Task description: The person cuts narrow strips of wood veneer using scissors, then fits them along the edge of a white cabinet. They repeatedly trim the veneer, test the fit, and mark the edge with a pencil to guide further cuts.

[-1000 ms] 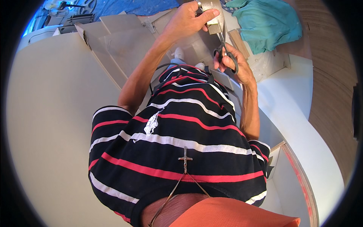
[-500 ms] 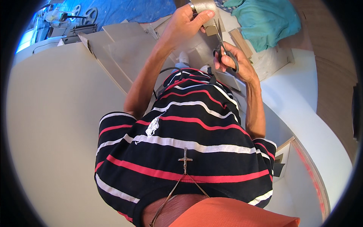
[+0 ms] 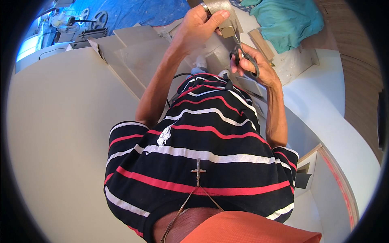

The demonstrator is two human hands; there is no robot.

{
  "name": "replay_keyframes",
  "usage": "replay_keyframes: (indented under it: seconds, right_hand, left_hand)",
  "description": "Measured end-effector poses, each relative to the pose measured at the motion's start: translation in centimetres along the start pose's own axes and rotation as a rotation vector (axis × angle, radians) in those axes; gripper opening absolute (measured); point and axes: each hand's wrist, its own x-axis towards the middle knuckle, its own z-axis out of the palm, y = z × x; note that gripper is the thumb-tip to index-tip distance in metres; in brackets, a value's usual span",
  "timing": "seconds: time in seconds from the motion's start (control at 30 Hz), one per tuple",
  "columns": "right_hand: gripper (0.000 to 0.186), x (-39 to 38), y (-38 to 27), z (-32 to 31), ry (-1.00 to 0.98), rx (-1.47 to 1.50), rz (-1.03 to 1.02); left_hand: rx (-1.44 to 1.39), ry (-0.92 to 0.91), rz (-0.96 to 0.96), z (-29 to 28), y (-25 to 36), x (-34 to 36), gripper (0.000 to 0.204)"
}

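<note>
My left hand (image 3: 197, 29), at the top middle, pinches a greyish-tan strip of sheet material (image 3: 228, 32) between thumb and fingers. The strip has a slight sheen and runs up to the picture's upper edge; its exact kind I cannot tell. My right hand (image 3: 259, 65) is just below and to the right, closed round the black handles of a pair of scissors (image 3: 255, 69). The blades point upward at the strip's lower right side. Whether they have cut into it is not clear from here.
A teal cloth (image 3: 287, 24) lies at the upper right beside a wooden piece (image 3: 261, 44). To the left spreads a large pale panel (image 3: 69, 121). Blue plastic sheeting (image 3: 142, 12) and machinery with handwheels (image 3: 99, 19) are at the back left. A curved white surface (image 3: 320, 89) is on the right.
The whole view has shifted slightly. Both hands keep their grips, and the scissors stay at the strip's lower right side with little visible movement.
</note>
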Motion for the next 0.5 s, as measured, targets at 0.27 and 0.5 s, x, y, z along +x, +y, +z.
replay_keyframes:
  seconds: [0.27, 0.5]
  right_hand:
    - [0.044, -0.09, 0.05, 0.27, 0.005, -0.001, -0.015]
    - [0.042, -0.08, 0.17, 0.23, 0.03, -0.02, -0.04]
  left_hand:
    - [0.01, -0.014, -0.012, 0.03, 0.49, -0.59, 0.016]
    - [-0.029, 0.007, -0.028, 0.19, 0.84, -0.69, 0.016]
